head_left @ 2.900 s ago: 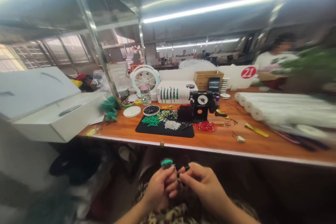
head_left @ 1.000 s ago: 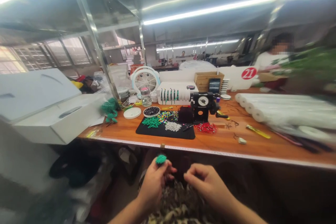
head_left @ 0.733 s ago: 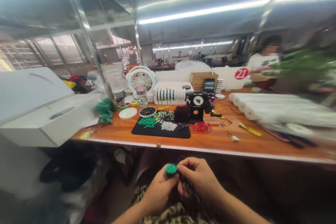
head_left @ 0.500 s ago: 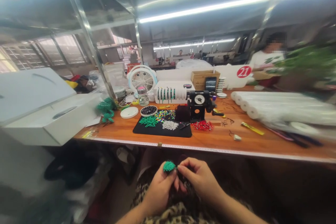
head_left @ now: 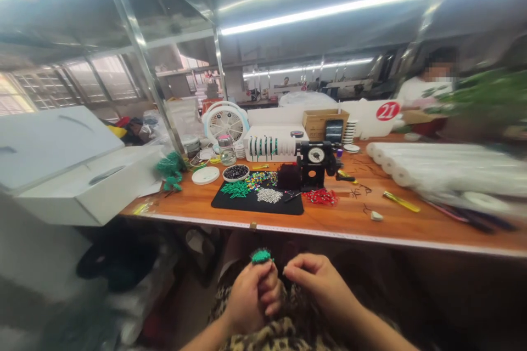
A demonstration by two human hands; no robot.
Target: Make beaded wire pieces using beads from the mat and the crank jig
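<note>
A small green beaded piece (head_left: 261, 256) sits at the fingertips of my left hand (head_left: 251, 297), held up over my leopard-print lap (head_left: 263, 337). My right hand (head_left: 315, 285) is just to the right of it, thumb and forefinger close together near the left fingers. Nothing shows between those right fingers, though a thin strand could be hidden. The left hand's fingers hide the lower part of the green piece.
Beyond my hands runs a wooden workbench (head_left: 349, 216) holding a black mat (head_left: 284, 208) with beads, a bowl of dark beads (head_left: 236, 172) and a dial machine (head_left: 315, 162). White rolls (head_left: 436, 173) lie right; a white box (head_left: 82, 186) stands left. A person (head_left: 424, 90) stands behind.
My right hand has drawn back a little from the green piece, to the right and down. The left hand has curled around the piece and raised it slightly.
</note>
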